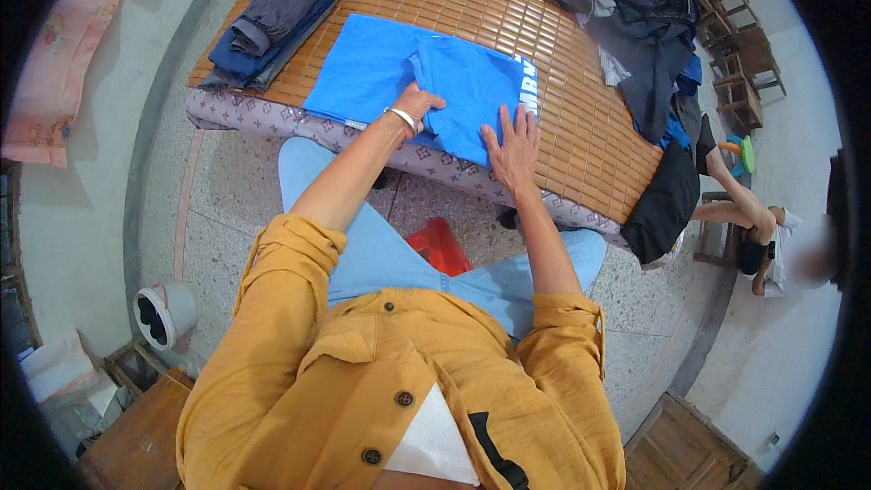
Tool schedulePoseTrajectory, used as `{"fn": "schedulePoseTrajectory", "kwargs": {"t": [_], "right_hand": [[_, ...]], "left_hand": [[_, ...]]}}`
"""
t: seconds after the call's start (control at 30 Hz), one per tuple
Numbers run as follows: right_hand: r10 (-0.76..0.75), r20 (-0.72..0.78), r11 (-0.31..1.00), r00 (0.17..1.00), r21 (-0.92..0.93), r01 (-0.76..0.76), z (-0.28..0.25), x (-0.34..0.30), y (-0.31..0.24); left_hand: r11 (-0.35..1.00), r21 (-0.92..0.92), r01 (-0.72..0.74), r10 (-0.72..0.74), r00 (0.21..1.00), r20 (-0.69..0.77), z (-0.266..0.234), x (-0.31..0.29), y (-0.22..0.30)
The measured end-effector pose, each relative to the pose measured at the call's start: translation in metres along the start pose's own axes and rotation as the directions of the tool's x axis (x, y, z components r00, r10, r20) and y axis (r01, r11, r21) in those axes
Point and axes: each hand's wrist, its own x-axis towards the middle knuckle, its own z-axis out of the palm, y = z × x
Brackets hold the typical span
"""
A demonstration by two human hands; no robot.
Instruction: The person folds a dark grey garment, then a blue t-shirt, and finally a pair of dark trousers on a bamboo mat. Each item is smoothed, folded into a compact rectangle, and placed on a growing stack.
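Observation:
A bright blue garment (372,59), probably a T-shirt, lies partly folded near the front edge of the bed, with white print at its right end. My left hand (417,107), with a pale bangle at the wrist, is closed on a raised fold in the middle of it; the fabric hides some of the fingers. Beside it, my right hand (515,143) rests flat with fingers spread over the garment's lower right part, close to the print.
Slatted bamboo matting (581,141) covers the bed. Folded dark clothes (281,23) are stacked at the left, and a loose heap of clothes (644,27) lies at the right. Below are a red plastic object (438,247) and a white bucket (168,313). Another person (778,227) sits far right.

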Motion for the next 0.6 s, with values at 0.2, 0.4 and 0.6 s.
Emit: {"fn": "schedulePoseTrajectory", "kwargs": {"t": [0.2,0.4,0.6], "right_hand": [[-0.05,0.057,0.995,0.997,-0.079,0.054,-0.007,-0.005,-0.014],[-0.048,0.071,0.996,0.996,-0.075,0.053,-0.008,0.003,-0.016],[-0.207,-0.147,0.976,0.967,-0.106,0.193,-0.007,0.067,-0.011]], "left_hand": [[0.994,0.105,-0.03,0.032,0.999,-0.012,-0.008,0.004,0.018],[1.0,0.025,-0.015,0.017,0.999,-0.05,-0.023,0.004,0.008],[0.992,0.127,-0.013,0.032,0.989,-0.145,-0.006,-0.007,0.023]]}}
